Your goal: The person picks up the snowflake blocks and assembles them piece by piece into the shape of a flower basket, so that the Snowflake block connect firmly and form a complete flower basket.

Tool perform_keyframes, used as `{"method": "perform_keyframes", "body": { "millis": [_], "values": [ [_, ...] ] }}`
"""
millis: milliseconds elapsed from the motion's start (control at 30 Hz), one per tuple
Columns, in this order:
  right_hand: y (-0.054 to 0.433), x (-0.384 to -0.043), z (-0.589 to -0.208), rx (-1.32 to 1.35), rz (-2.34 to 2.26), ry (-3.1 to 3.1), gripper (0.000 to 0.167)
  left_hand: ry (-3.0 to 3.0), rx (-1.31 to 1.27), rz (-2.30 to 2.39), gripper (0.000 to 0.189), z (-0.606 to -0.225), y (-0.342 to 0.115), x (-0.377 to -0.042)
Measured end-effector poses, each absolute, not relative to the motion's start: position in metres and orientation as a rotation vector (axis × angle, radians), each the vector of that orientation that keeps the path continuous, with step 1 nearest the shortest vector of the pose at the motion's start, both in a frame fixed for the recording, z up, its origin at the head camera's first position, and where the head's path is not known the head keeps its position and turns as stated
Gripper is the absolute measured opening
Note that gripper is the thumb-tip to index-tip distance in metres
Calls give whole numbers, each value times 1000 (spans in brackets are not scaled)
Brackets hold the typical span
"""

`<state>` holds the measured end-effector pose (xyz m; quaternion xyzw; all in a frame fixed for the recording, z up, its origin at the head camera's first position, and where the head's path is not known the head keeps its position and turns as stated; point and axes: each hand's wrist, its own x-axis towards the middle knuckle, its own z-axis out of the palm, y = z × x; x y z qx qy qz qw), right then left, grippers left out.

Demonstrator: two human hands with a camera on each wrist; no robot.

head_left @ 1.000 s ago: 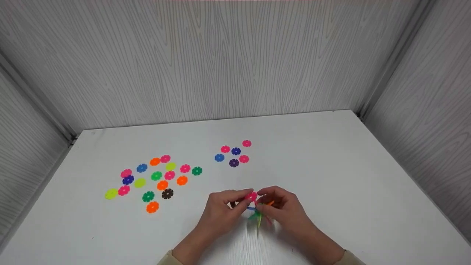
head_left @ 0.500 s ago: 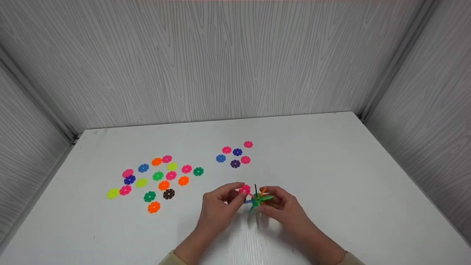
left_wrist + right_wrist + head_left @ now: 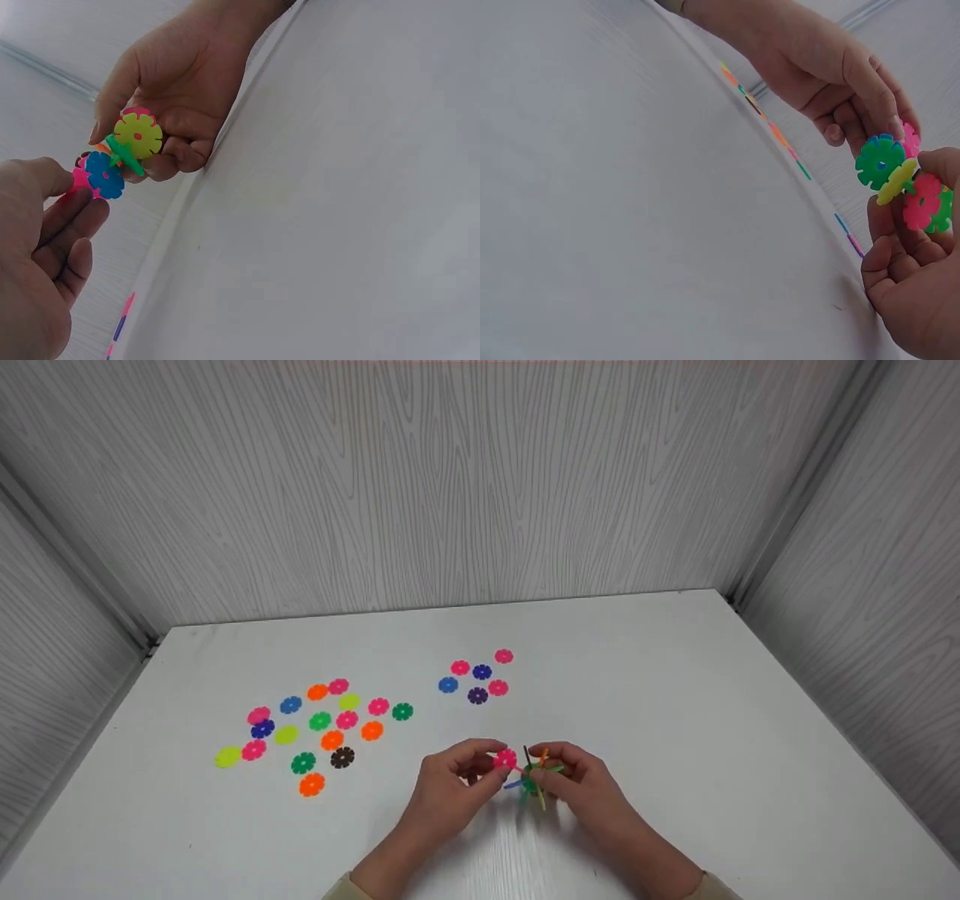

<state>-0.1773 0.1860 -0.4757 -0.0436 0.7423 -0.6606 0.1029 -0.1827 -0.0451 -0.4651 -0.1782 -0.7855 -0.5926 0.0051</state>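
My left hand pinches a pink notched disc between thumb and fingertips. Close beside it, my right hand grips a cluster of interlocked notched discs, several colours set at angles to each other. The pink disc sits at the cluster's left side. In the left wrist view a yellow disc, a green disc seen edge-on and a blue disc show between the hands. The right wrist view shows the cluster's green disc and red-pink disc; fingers hide part of it.
On the white table, loose notched discs lie flat at the left, among them a brown disc and an orange disc. A smaller group with a purple disc lies beyond the hands. Grey wood-grain panels stand around the table.
The cluster has turned in the fingers, and a dark disc edge and an orange one now point up from it. Both hands stay close together, the left shifting slightly. The loose discs stay put.
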Motion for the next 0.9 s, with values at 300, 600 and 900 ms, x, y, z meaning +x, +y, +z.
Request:
{"method": "perform_keyframes", "body": {
  "millis": [300,600,900],
  "values": [
    [182,-176,-476,-72,-1951,2209,44,-2470,-631,-1706,30,-458,-63,-195],
    [184,-175,-475,-84,-1933,2213,45,-2523,-370,-1498,29,-452,-101,-273],
    [185,-175,-478,-117,-1896,2242,42,-2746,-218,-1557,40,-462,-106,-319]
  ]
}}
